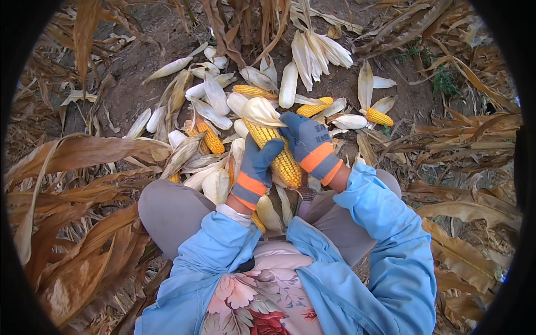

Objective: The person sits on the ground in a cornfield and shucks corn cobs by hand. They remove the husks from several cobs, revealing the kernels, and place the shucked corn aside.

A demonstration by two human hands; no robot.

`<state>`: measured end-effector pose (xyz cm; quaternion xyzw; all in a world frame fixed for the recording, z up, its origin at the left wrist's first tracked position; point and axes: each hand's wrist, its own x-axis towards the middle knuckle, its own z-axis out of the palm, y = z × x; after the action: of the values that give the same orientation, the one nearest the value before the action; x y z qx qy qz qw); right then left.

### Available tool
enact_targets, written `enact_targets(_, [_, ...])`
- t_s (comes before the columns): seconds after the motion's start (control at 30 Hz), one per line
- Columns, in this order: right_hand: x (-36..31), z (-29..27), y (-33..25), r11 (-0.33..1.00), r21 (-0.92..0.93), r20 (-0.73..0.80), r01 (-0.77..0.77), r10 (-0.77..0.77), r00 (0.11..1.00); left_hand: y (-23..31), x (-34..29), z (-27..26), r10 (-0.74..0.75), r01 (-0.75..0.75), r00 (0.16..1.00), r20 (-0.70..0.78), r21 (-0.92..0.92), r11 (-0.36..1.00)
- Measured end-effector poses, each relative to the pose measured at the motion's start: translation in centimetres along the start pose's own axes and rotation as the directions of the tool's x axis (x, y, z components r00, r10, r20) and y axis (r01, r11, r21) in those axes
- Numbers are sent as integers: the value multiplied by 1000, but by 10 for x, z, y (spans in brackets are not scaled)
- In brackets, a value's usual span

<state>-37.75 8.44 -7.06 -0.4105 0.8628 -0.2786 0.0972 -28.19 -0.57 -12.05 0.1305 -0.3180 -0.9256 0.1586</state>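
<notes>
Between my gloved hands is a yellow corn cob (pixel 283 161), its kernels bare along most of its length. Pale husk (pixel 260 111) still wraps its far end. My left hand (pixel 261 162), in a grey-blue glove with an orange-striped cuff, is closed around the cob's left side. On the other side my right hand (pixel 306 137), gloved alike, is closed with its fingers at the edge of the husk; the fingertips are partly hidden. The cob's near end tilts toward my lap.
Loose husks (pixel 215 100) and bare cobs lie over the soil ahead, including an orange-yellow cob (pixel 211 138) at left and another cob (pixel 378 116) at right. Dry corn stalks (pixel 240 28) rise at the far side. Brown leaves (pixel 84 234) crowd both sides.
</notes>
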Motion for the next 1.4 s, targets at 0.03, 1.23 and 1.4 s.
enact_targets(0.03, [0, -2, -2, 999, -28, 13, 18, -17, 1000, -2, 0, -1, -9, 10, 1000, -29, 31, 999])
enact_targets(1.23, [12, 7, 25, 822, 351, 345, -448, 332, 878, -13, 6, -27, -168, 168, 986, -10, -36, 985])
enact_targets(1.4, [20, 13, 45, 898, 339, 256, -280, 198, 946, -13, 5, -25, -149, 149, 989, 6, -26, 989])
